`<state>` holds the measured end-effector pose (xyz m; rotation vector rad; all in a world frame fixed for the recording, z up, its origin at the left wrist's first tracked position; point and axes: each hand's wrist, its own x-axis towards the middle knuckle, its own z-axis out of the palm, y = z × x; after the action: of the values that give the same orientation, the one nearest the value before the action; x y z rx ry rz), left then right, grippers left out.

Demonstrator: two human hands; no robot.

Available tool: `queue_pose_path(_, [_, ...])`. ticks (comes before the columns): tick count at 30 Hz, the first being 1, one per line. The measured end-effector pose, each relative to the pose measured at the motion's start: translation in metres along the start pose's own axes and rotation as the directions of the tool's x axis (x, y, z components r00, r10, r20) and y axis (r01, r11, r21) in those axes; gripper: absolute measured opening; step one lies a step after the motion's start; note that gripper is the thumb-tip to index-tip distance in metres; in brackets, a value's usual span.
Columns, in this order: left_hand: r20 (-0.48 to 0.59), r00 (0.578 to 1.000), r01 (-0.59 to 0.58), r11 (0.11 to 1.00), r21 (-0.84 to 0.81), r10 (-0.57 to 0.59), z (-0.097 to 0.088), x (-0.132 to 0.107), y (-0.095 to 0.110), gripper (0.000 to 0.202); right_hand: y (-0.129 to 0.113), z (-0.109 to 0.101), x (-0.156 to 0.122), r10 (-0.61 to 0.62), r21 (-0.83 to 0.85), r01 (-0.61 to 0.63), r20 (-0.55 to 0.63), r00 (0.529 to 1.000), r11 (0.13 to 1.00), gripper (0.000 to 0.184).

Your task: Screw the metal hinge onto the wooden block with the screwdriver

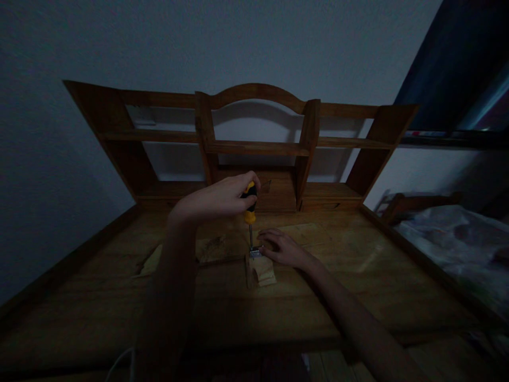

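Observation:
My left hand (222, 199) is closed around the yellow and black handle of a screwdriver (250, 212), held upright. Its shaft points down onto a small metal piece (255, 253) on top of a small wooden block (260, 270). My right hand (280, 246) rests beside the block with fingers pinched at the metal piece, steadying it. A flat wooden board (214, 249) lies on the desk behind the block. The room is dim.
The wooden desk (119, 297) carries a shelf hutch (254, 146) along its back edge against a white wall. A bed with patterned bedding (457, 249) stands to the right. A white cable (119, 363) shows at the desk's near edge.

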<state>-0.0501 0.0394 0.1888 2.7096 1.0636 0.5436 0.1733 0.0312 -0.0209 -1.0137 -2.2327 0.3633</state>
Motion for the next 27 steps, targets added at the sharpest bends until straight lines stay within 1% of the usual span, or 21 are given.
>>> queue_pose_path(3, [-0.012,1.000,-0.008,1.000,0.022,0.009,-0.002,0.000,0.004,0.026,0.000,0.000,0.000,0.003,0.004,-0.003,0.007,1.000,1.000,0.034])
queue_pose_path(7, [-0.123,0.991,0.075,0.987,0.140,-0.058,0.002,0.004,0.008,0.040,-0.001,-0.001,0.000,0.009,0.007,-0.009,0.008,1.000,1.000,0.035])
queue_pose_path(10, [-0.165,0.983,0.115,0.976,0.186,-0.084,0.006,0.008,0.010,0.043,-0.002,-0.001,0.000,0.010,0.005,-0.010,0.005,1.000,1.000,0.035])
queue_pose_path(14, [-0.147,0.986,0.109,0.978,0.180,-0.083,0.008,0.009,0.012,0.038,-0.001,-0.001,-0.001,0.001,0.008,-0.001,-0.001,1.000,1.000,0.036])
queue_pose_path(20, [-0.079,0.994,0.083,0.992,0.092,-0.076,0.004,0.005,0.010,0.025,0.000,0.000,0.000,-0.015,-0.001,0.015,-0.009,1.000,1.000,0.035])
queue_pose_path(23, [-0.049,0.997,0.066,0.997,0.048,-0.064,0.002,0.004,0.009,0.026,0.000,0.000,0.000,-0.009,-0.003,0.009,-0.003,1.000,1.000,0.036])
queue_pose_path(27, [-0.065,0.998,-0.001,0.999,0.037,0.003,0.001,0.005,0.008,0.030,0.000,-0.001,0.000,0.011,-0.006,-0.011,0.011,1.000,1.000,0.037])
